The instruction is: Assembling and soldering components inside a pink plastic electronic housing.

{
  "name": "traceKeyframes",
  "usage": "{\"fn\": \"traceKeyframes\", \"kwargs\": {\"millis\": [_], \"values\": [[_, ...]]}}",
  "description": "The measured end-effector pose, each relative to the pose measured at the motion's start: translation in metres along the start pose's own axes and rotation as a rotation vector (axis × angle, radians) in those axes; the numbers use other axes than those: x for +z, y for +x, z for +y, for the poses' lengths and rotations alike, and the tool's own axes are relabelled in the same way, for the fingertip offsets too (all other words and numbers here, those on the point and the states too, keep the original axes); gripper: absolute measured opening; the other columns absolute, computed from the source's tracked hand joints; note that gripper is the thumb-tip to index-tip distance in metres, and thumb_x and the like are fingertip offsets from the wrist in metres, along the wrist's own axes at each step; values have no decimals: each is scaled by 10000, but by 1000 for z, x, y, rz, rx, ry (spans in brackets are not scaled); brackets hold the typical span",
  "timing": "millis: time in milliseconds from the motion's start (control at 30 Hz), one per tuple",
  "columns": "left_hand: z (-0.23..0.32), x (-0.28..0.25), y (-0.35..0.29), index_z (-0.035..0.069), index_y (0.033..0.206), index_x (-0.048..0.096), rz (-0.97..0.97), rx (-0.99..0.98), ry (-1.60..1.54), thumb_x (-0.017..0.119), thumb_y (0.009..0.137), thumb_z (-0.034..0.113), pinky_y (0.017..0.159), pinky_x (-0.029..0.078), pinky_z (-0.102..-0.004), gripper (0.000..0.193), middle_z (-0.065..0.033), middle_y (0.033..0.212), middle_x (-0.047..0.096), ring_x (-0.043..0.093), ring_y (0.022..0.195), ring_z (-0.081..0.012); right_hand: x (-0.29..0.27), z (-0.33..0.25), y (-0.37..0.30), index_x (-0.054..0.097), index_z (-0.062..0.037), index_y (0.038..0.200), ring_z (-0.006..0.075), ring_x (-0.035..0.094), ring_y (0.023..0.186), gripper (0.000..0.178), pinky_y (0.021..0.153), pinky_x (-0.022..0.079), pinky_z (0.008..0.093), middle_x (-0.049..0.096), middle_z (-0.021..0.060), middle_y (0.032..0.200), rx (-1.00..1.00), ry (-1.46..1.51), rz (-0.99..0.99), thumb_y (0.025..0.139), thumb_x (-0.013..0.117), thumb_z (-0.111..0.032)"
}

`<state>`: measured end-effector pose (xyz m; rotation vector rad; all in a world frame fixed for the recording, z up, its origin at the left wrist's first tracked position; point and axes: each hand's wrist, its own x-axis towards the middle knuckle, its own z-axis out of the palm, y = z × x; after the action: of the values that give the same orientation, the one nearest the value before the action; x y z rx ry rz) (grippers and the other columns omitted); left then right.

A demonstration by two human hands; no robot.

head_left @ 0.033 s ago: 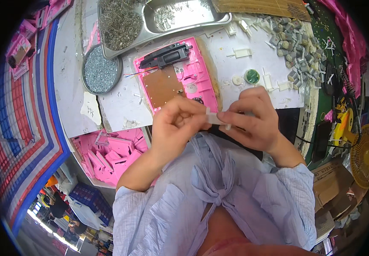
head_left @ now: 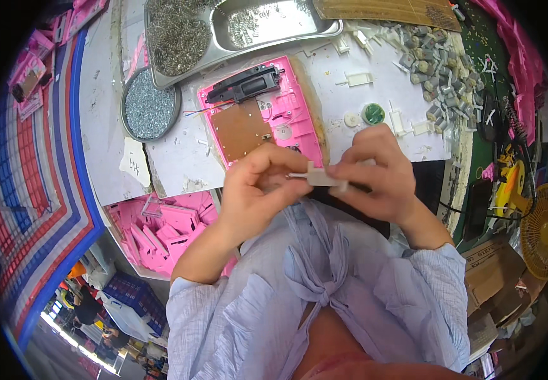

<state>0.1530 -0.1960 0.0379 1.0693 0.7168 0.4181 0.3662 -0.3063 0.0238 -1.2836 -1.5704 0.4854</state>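
Part [head_left: 319,178]: small white block, thin stem pointing left; between the hands, by the worktop [head_left: 176,155]'s near edge. Right hand [head_left: 378,170]: narrow grip, holding block. Left hand [head_left: 254,185]: fingers at stem; pinch, cannot tell. Torn paper [head_left: 133,166]: dark handwriting. Cardboard box [head_left: 492,275]: printed.

White part [head_left: 318,177], frame centre: smooth, matt plastic. Pink casing [head_left: 305,117], upper centre: smooth moulded plastic, slight sheen. Brown board [head_left: 239,130] on it: flat, matt. Tray [head_left: 223,56] at top: bare metal, glossy, with thin metal springs [head_left: 179,38]. Small pieces [head_left: 150,104], upper left: bluish-silver metal, shiny. Blouse [head_left: 236,326], lower centre: crinkled, matt cloth. Box [head_left: 492,272], lower right: matt brown cardboard. Pink sheet [head_left: 522,69], upper right: creased, glossy, looks like plastic film.
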Motion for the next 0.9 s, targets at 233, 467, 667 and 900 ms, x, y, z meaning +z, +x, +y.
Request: {"fn": "traceKeyframes", "kwargs": {"millis": [233,467,667,900], "values": [[10,-2,53,44,957,710,45,622,1386,777,806,109,692,459,-410,178,-89,849,589,617,776,-274,-16,18,-20,738,25,1109,234,567,997,369,894,441,341,648,105,1037,290,461,169,751,827,16],[3,7,55,57,900,712,48,594,1571,795,791,139,677,426,-424,160,-67,792,577,595,729,-280,-24,15,-17,751,8,1082,242,579,972,351,868,457,351,664,100,1007,223,308,135,742,837,-5],[4,-2,57,9,864,701,100,470,1174,782,811,66,611,444,-335,112,-75,783,607,569,638,-200,-20,22,-1,764,-34,1041,252,602,931,316,835,475,345,687,87,991,266,107,89,734,838,-34],[3,-40,37,8,881,724,225,553,827,777,817,-27,530,367,-228,90,-30,821,627,494,634,-79,-1,33,31,756,-97,1014,293,586,960,316,834,500,379,685,53,986,56,-164,-91,705,819,-76]]}}
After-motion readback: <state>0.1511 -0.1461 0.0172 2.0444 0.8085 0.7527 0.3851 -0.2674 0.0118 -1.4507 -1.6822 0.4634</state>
